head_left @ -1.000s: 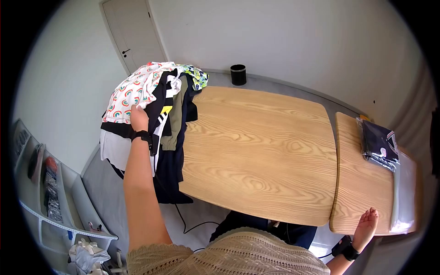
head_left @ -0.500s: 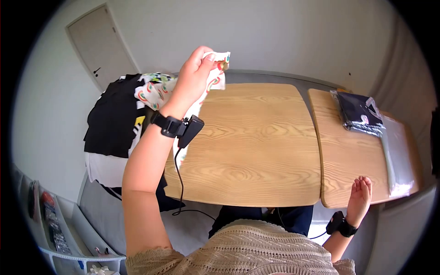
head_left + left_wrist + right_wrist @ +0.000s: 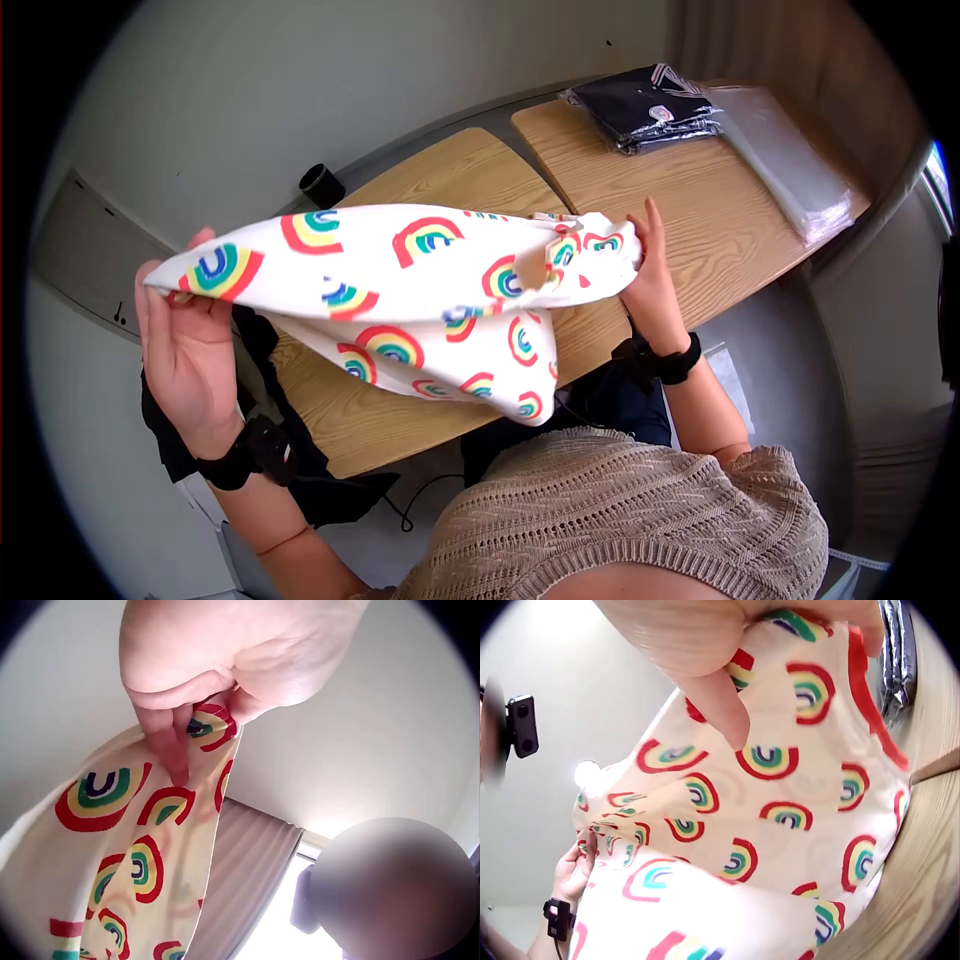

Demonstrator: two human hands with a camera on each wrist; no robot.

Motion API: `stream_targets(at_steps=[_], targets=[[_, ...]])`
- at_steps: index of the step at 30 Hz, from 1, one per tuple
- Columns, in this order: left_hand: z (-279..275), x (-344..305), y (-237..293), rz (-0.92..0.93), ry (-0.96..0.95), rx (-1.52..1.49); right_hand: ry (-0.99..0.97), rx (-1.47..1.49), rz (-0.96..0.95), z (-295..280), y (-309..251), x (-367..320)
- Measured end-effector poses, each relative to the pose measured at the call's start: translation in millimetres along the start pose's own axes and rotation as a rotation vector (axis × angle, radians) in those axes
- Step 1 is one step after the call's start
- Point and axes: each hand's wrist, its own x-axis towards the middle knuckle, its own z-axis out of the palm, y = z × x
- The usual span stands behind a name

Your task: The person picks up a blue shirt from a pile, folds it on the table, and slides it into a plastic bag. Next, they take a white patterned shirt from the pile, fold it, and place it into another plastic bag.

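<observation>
A white shirt (image 3: pixel 360 260) printed with rainbows is stretched between my two hands above the table, its lower part hanging in folds. At the left end, my left hand (image 3: pixel 195 365) pinches a corner of it between thumb and fingers; the left wrist view shows the cloth (image 3: pixel 112 847) hanging from that pinch. My right hand (image 3: pixel 655 285) grips the bunched other end. In the right wrist view, the thumb lies over the fabric (image 3: pixel 735 802), and a red trim band (image 3: pixel 866 697) runs along the edge beside the fingers.
Dark clothes (image 3: pixel 300 440) hang over the table's left end, partly behind my left arm. On the side table (image 3: pixel 690 230) lie packaged dark garments (image 3: pixel 640 105) and a stack of clear plastic bags (image 3: pixel 780 150). A black bin (image 3: pixel 322 185) stands beyond the wooden table (image 3: pixel 330 420).
My left hand has lifted the rainbow shirt off the clothes pile and over the table. My right hand has come up from the side table's near edge and taken its other end. The head view has turned right.
</observation>
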Motion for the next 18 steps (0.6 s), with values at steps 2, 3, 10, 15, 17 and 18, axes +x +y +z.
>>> stream_targets(at_steps=[2, 3, 10, 15, 17, 18], targets=[[-8, -13, 10, -0.031, -0.037, 0.036, -0.031, 0.088, 0.042, 5, 1, 0], [-10, -19, 15, -0.032, -0.021, 0.060, -0.185, 0.074, 0.180, 6, 0, 1], [-57, -36, 29, 0.002, 0.278, 0.423, -0.341, 0.328, 0.305, -12, -47, 26], [-91, -34, 29, 0.007, 0.392, 0.409, -0.673, 0.612, 0.148, -24, -99, 48], [-99, -29, 24, 0.036, 0.456, 0.367, -0.695, 0.747, 0.211, -28, -117, 57], [-108, -29, 22, 0.036, 0.436, 0.371, -0.693, 0.654, 0.132, -27, -121, 64]])
